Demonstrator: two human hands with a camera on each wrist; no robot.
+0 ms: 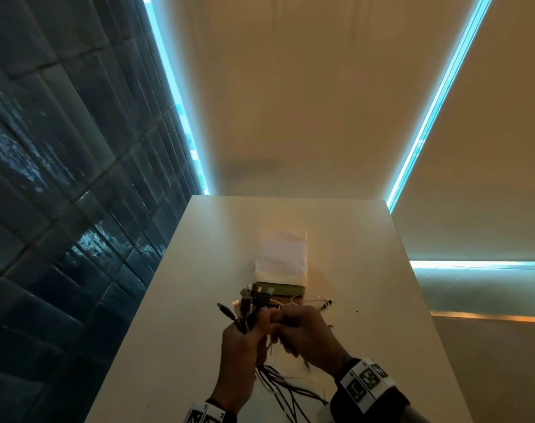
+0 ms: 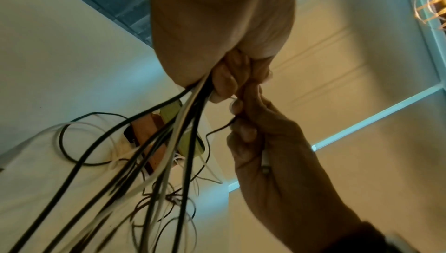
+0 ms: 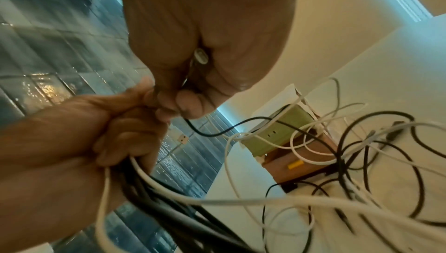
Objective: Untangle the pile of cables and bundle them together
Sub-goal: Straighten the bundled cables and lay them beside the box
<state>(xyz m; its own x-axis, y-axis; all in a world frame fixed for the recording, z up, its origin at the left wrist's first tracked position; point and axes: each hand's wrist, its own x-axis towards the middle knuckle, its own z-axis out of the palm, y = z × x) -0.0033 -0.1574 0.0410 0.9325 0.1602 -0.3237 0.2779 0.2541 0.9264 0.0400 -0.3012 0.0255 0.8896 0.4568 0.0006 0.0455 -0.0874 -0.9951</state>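
Observation:
My left hand point(image 1: 250, 328) grips a bundle of black and white cables point(image 1: 251, 303) above the white table point(image 1: 180, 300), plug ends sticking up past the fist. In the left wrist view the left hand point(image 2: 223, 83) has the strands point(image 2: 169, 142) hanging from it to the table. My right hand point(image 1: 290, 323) is right against it and pinches a thin black cable point(image 3: 210, 133) at the fingertips point(image 3: 185, 104). A white plug point(image 2: 265, 163) lies in the right palm. Loose loops point(image 3: 362, 152) trail over the table.
A white cloth pouch point(image 1: 283, 254) lies beyond my hands, with a green box point(image 3: 277, 133) and a brown wooden block point(image 3: 304, 163) at its near end under the loose cables. A dark tiled wall point(image 1: 61, 178) runs along the left. The table's right edge point(image 1: 412, 300) drops off.

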